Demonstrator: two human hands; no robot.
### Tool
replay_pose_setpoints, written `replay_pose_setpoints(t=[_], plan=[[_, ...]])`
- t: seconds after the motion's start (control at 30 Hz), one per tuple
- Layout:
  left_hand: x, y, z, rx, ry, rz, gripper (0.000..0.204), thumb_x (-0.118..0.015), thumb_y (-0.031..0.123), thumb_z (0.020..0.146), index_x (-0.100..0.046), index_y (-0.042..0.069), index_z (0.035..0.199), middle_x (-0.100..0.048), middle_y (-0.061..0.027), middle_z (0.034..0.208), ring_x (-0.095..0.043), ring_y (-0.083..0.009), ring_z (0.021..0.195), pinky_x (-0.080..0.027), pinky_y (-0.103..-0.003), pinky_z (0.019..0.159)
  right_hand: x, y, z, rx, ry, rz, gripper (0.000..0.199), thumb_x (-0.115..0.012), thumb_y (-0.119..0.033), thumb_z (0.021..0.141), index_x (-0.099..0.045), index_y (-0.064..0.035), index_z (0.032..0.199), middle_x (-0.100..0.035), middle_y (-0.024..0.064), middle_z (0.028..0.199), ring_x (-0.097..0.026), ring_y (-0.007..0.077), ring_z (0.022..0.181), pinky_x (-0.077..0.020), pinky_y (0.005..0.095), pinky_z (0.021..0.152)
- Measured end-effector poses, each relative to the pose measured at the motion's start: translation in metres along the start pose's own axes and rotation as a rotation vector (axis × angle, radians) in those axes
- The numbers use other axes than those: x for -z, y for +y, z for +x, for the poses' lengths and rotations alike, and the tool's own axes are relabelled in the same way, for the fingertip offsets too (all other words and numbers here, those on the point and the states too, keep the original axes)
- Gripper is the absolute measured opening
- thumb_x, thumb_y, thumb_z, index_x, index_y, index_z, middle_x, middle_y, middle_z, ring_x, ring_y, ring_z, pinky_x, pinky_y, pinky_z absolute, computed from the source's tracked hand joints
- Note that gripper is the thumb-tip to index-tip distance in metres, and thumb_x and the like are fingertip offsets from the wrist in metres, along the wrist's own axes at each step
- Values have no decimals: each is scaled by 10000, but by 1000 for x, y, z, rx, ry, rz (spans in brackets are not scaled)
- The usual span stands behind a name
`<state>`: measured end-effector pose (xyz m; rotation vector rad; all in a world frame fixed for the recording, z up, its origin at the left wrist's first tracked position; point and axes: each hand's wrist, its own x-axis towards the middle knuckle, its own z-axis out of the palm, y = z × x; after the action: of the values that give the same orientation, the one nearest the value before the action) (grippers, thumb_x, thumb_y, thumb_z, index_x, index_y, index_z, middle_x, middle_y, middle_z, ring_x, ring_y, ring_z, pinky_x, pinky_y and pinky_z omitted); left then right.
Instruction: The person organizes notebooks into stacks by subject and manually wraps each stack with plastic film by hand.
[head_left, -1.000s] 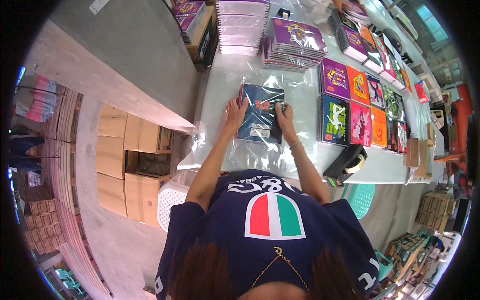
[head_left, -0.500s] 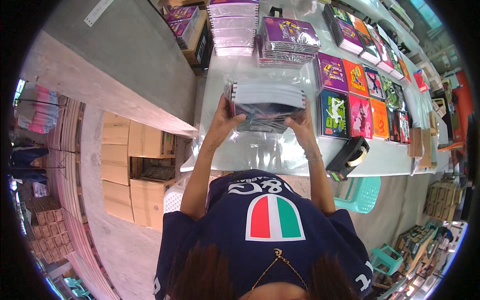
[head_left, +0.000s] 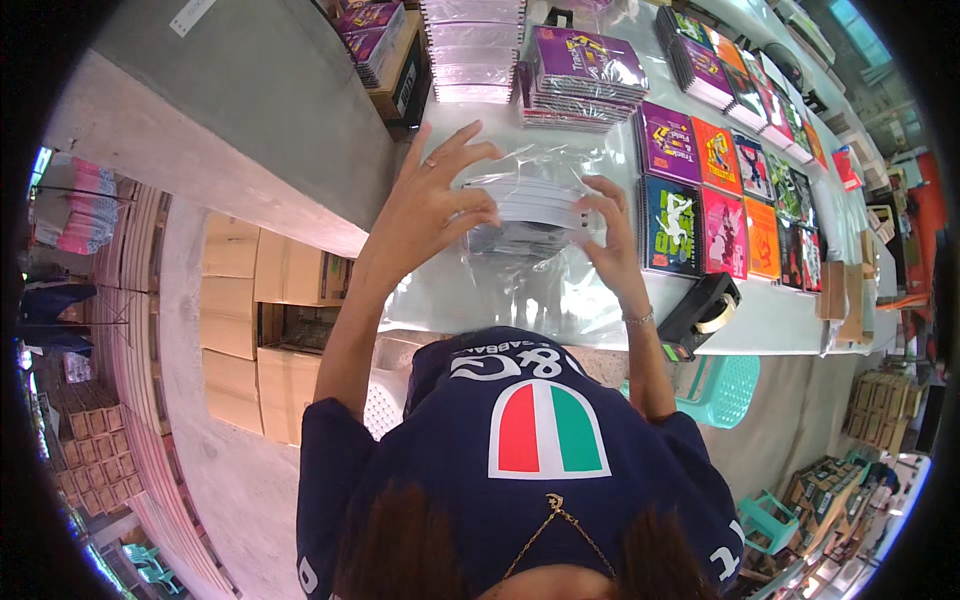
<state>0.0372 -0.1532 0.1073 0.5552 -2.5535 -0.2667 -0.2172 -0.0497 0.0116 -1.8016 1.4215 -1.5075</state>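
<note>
Moved: stack of notebooks (head_left: pixel 530 208) in clear bag, now raised higher.
Hands: left hand (head_left: pixel 432 205) and right hand (head_left: pixel 612 235) clamp its ends.
Handling: stiff, fairly heavy; slippery film, grip the edges.

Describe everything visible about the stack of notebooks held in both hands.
The stack of notebooks is a thin pile seen edge-on, pale page edges showing, inside a clear, glossy plastic bag. It is lifted above the white table, roughly level. The left hand grips its left end, the right hand its right end.
</note>
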Motion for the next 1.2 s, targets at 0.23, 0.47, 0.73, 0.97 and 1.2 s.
replay_pose_setpoints(t=[0.23, 0.47, 0.73, 0.97, 1.2], plan=[[-29, 5, -49, 240, 616, -159, 582, -822, 345, 679, -601, 67, 1141, -511, -136, 1230, -463, -294, 1179, -380, -451, 1001, 24, -11, -11, -42, 404, 119, 546, -703, -35, 776, -420, -38, 1243, -479, 98, 1211, -456, 221, 1186, -401, 377, 996], [-142, 9, -62, 532, 709, -542, 1159, -911, 337, 550, -208, -17, 1401, -369, -143, 1262, -405, -279, 1188, -374, -421, 1002, -15, 34, -49, -183, 210, 62, 926, -842, -278, 676, -286, -92, 1393, -274, 105, 1382, -386, 258, 1258, -386, 443, 1031], [-133, 19, -43, 519, 877, -401, 1136, -894, 243, 605, -146, -7, 1423, -350, -140, 1285, -386, -282, 1219, -318, -442, 1053, -18, 31, -35, -131, 138, -42, 955, -857, -227, 653, -275, -91, 1398, -296, 92, 1403, -362, 243, 1291, -350, 420, 1057], [-107, 38, -34, 572, 1105, -797, 1190, -869, 296, 641, -35, 43, 1452, -265, -148, 1363, -346, -300, 1271, -304, -469, 1056, 1, 19, -19, -97, 354, 324, 779, -733, -327, 799, -313, -59, 1397, -344, 128, 1389, -374, 267, 1280, -383, 413, 1022], [-121, 24, -53, 463, 895, -585, 1278, -892, 390, 572, -29, 51, 1452, -254, -169, 1373, -359, -317, 1244, -322, -469, 1041, 33, -83, 98, 302, -240, -513, 476, -652, -136, 791, -524, -126, 1249, -528, 97, 1250, -458, 283, 1230, -291, 459, 1076]])
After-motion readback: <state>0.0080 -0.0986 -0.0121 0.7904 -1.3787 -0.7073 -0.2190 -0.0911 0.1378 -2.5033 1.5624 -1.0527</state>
